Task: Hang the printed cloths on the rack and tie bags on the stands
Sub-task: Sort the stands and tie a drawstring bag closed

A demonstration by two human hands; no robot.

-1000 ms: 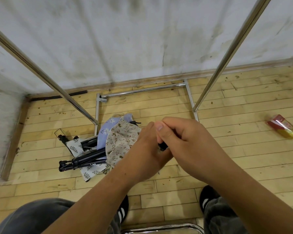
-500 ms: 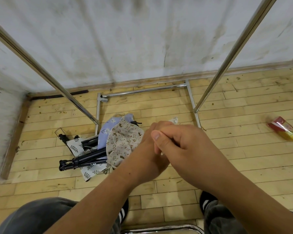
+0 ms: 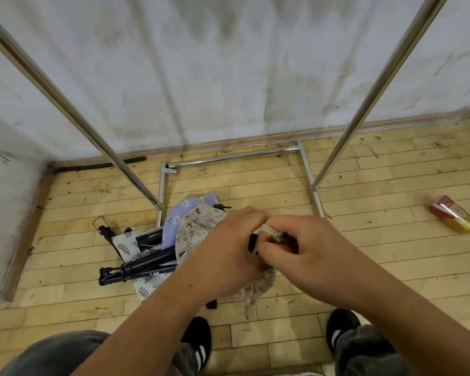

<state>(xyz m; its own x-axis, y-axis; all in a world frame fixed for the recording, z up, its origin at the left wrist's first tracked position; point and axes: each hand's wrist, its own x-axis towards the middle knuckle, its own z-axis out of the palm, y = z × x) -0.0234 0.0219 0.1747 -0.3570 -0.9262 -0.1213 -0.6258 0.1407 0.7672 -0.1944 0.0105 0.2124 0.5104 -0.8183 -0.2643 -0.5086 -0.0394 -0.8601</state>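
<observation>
Just in front of the rack (image 3: 234,157), left hand (image 3: 223,256) and right hand (image 3: 315,256) meet with fingers curled, both pinching the printed bag (image 3: 255,290) at a black stand (image 3: 253,244), spare cloths (image 3: 196,223) heaped by the rack's left foot.

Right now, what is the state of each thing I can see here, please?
Beige animal-print cloth bag: gripped by left hand, its cord pinched by right hand.
Silver metal rack: upright, visible bars bare.
Black tripod stand: folded, lying on floor.
Blue star-print cloth: crumpled on floor.
White leaf-print cloth: spread under the stand.
Red-yellow plastic packet: lying on floor.
</observation>
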